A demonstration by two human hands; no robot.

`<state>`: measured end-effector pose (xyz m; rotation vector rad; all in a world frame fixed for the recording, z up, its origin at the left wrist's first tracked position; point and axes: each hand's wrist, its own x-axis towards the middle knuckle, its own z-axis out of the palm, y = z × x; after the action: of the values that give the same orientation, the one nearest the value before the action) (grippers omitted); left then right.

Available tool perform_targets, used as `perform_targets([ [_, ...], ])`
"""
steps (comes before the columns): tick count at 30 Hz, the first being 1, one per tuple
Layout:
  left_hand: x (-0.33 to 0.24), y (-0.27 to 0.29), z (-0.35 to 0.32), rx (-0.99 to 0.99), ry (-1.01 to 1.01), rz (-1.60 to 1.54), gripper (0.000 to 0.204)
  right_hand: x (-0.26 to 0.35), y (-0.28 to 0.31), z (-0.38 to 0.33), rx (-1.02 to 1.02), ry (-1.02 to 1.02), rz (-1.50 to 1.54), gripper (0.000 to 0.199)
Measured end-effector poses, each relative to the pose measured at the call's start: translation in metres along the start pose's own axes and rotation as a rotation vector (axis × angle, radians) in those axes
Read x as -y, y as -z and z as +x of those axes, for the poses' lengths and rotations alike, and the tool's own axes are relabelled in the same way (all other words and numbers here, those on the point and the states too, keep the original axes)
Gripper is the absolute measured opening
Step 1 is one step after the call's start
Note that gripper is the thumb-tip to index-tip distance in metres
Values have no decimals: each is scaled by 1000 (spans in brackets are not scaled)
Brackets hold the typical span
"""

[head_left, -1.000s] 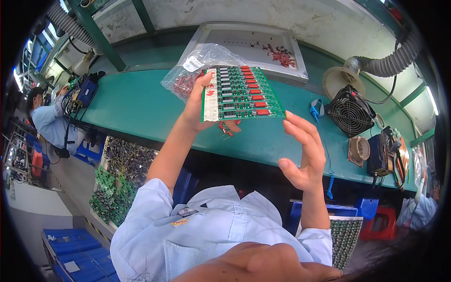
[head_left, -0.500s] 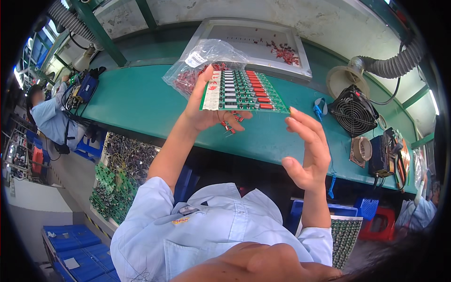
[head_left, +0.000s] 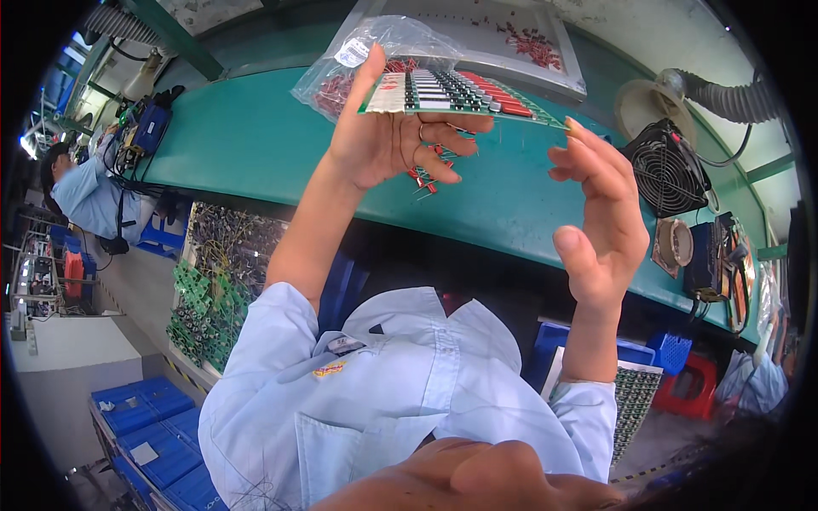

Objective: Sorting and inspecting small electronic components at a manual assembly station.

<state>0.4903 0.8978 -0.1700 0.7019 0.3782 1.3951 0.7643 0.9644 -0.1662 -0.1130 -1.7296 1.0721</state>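
Head camera showed my left hand (head_left: 388, 140) gripping a flat green circuit board (head_left: 460, 94), ridged with red and black components, held level above the smooth teal workbench (head_left: 247, 136). My right hand (head_left: 601, 217) hung open, fingertips at the board's edge. A crinkled clear bag (head_left: 358, 60) lay behind.

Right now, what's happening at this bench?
A person holds a green circuit board up in the left hand, nearly edge-on, above a green workbench. A few small red components sit in that same hand. The right hand is open, its fingertips at the board's right end. A clear bag of red parts lies on the bench behind.
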Motion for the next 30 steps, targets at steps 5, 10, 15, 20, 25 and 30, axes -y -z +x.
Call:
perform_targets([
  [5, 2, 0, -4, -31, -42, 12, 97, -1, 1, -6, 2, -11, 14, 59],
  [10, 3, 3, -6, -85, -111, 38, 91, 0, 2, -12, 24, -37, 6, 57],
  [15, 9, -4, -11, -159, -187, 167, 85, 2, 4, -23, 58, -45, -1, 54],
  [20, 10, -10, -15, -129, -254, 358, 76, 8, 3, -29, 56, -68, -10, 52],
  [25, 11, -11, -20, -40, -267, 185, 65, 8, 3, -32, 59, -51, 5, 50],
  [30, 17, -36, -18, -499, -372, 532, 62, 9, 4, -36, 56, -39, 18, 49],
])
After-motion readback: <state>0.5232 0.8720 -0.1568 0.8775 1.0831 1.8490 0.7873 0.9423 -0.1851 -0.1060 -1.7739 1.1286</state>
